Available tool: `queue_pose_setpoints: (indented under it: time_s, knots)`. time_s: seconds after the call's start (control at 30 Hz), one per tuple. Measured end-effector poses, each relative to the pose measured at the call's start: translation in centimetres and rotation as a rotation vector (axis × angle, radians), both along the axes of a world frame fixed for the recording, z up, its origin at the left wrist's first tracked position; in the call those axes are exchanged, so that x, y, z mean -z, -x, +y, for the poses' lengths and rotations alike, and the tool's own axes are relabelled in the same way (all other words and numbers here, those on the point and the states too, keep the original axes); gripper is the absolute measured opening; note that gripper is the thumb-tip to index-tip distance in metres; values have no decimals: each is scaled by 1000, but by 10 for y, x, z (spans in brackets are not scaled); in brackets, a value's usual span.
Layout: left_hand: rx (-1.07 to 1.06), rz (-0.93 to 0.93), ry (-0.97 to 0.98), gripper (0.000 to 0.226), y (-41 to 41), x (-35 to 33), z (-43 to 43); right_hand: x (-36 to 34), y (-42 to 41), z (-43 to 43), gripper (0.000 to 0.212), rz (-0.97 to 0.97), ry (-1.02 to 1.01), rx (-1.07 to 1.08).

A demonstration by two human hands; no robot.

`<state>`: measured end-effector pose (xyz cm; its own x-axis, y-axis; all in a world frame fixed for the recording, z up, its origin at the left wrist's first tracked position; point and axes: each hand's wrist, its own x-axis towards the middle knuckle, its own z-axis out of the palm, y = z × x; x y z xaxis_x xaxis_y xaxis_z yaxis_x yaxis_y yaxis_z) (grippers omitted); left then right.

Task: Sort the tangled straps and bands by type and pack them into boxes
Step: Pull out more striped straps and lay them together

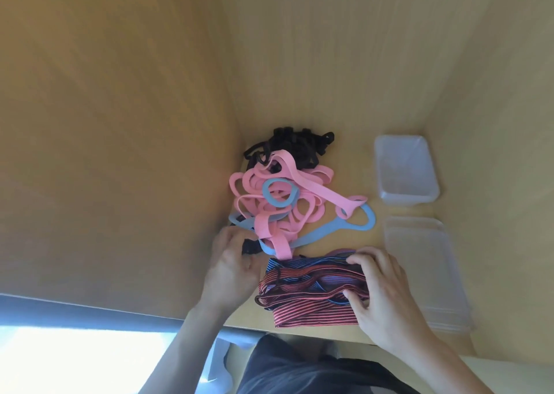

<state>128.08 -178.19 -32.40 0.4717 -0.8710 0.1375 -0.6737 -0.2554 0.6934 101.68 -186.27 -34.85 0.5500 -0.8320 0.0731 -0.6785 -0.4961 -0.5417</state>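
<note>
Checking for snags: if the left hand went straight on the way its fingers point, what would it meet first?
The left hand would likely first meet the blue band at the tangle's near edge, pink bands just beyond; depth is unclear.

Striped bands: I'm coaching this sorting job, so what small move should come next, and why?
Probably draw the striped bands rightward, away from the pink strap whose end reaches their edge. The right hand grips them, and an open clear box waits on that side.
</note>
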Motion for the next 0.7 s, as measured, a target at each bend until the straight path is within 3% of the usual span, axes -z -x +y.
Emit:
queue_pose_setpoints:
  time_s: [0.13, 0.23, 0.3, 0.37, 0.47, 0.6, 0.7]
  knots:
    - [130, -350, -97, 60, -13, 3, -11, -3, 1, 4, 70, 49, 4, -45]
    - [235, -521, -264, 75, -17, 6, -30, -5, 1, 5, 78, 79, 5, -66]
    - [269, -578, -374, 72, -17, 7, -44, -6, 2, 5, 79, 76, 4, -68]
    - [276, -574, -453, 55, -19, 6, -57, -7, 1, 5, 77, 61, 4, -61]
    - [235, -424, -452, 24, -26, -1, -73, -9, 2, 4, 74, 8, -5, -38]
    - [124, -219, -414, 26, -40, -16, -89, -11, 1, 3, 68, -27, -30, -3]
    - [81, -230, -409, 34, -50, -30, -105, -13, 0, 1, 65, -56, -52, 7]
